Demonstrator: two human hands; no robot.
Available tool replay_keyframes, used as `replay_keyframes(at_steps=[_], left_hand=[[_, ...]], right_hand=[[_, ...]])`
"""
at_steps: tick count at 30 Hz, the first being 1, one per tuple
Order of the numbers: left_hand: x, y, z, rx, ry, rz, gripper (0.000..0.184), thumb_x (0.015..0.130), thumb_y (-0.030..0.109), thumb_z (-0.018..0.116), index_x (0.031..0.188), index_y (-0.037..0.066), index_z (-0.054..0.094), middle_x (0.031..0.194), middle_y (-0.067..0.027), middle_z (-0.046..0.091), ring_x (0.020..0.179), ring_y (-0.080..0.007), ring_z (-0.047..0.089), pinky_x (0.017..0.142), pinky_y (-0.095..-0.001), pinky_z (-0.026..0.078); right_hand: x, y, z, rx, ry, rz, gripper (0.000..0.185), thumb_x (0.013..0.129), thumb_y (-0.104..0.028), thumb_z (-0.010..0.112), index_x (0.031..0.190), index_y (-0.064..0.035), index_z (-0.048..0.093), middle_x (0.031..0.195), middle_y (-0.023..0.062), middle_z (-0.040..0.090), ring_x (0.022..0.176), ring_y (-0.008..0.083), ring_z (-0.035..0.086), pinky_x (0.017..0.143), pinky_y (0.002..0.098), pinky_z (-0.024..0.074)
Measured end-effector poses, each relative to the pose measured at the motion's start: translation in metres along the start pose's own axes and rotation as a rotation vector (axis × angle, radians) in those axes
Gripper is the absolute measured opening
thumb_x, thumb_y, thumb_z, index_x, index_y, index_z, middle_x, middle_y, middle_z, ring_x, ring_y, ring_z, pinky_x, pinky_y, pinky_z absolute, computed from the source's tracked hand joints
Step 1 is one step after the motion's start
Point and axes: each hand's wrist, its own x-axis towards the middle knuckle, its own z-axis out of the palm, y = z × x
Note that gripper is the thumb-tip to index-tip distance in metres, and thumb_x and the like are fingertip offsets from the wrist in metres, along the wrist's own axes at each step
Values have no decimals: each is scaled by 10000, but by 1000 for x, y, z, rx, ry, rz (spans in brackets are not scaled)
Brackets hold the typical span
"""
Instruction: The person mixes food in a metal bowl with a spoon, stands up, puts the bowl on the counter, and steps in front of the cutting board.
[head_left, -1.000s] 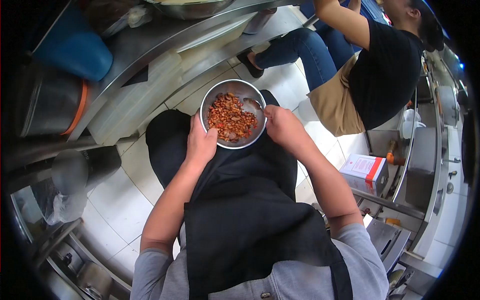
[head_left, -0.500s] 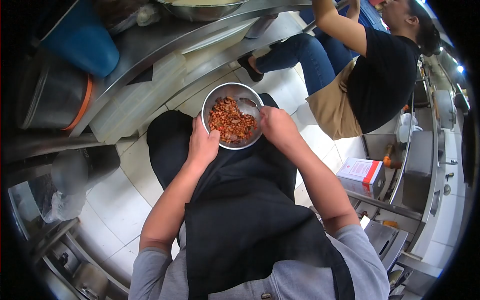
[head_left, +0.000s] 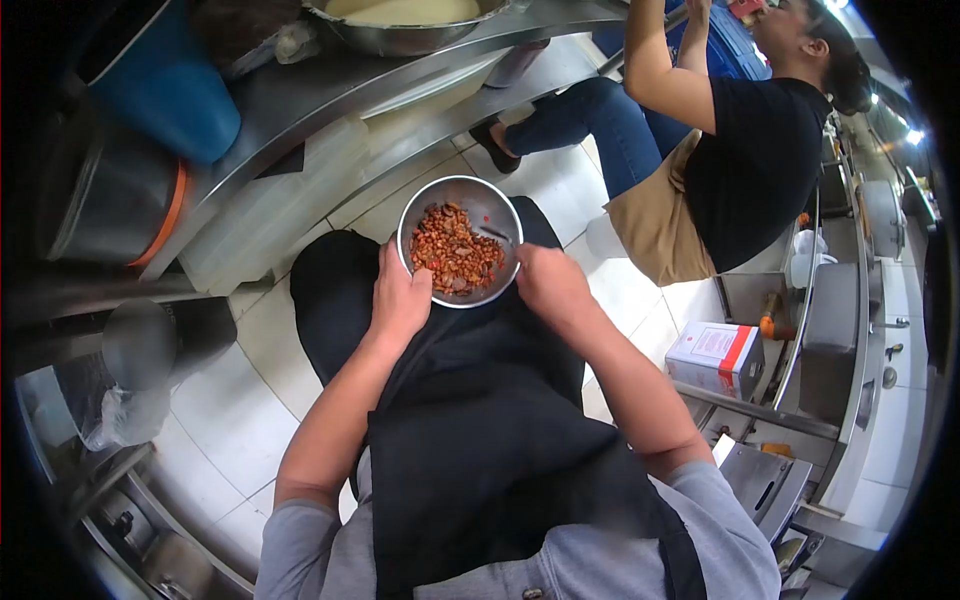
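A round steel bowl (head_left: 412, 212) rests over my lap, above the black apron. Inside it lies a reddish-brown mix (head_left: 452, 245) that looks like beans or nuts with small red bits and darker slices. My left hand (head_left: 402, 297) grips the bowl's left side, thumb over the rim. At the right rim my right hand (head_left: 552, 285) is closed around the handle of a metal spoon (head_left: 494, 234), whose head dips inside the bowl. The fist covers most of that handle and sits against or very near the rim.
A seated person (head_left: 750, 180) in a black top is close on my right. A steel counter (head_left: 290, 110) on the left carries a blue container (head_left: 165, 85) and a bowl of pale mixture (head_left: 400, 35). A white-and-red box (head_left: 712, 355) stands at right.
The spoon's head has moved slightly down along the bowl's right inside, and the mix has shifted. The bowl sits a little lower in view. The other person's raised arms have moved.
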Motion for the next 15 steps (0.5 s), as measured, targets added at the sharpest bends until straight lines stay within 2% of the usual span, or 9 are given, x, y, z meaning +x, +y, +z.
replay_keyframes(at_steps=[3,13,15], left_hand=[[3,-2,-1,-7,-3,22,606,922,75,584,1510,2,461,1435,-281,539,1333,-494,557,1142,-525,464],[11,-17,4,-90,2,57,587,919,49,590,1496,-9,503,1434,-279,574,1363,-443,563,1176,-483,437],[12,-20,3,-123,-5,55,578,919,44,591,1489,-11,516,1432,-278,583,1366,-429,568,1179,-475,435]], right_hand=[[-15,-16,-9,-85,-65,-88,153,949,-73,612,1070,1,669,794,270,728,782,442,749,744,567,600],[3,-7,-13,55,-7,-50,116,953,-106,625,1009,-9,657,792,274,719,797,473,734,761,594,585],[3,-8,-13,111,-33,-170,132,964,-121,613,997,2,650,792,268,721,785,467,735,751,586,590]])
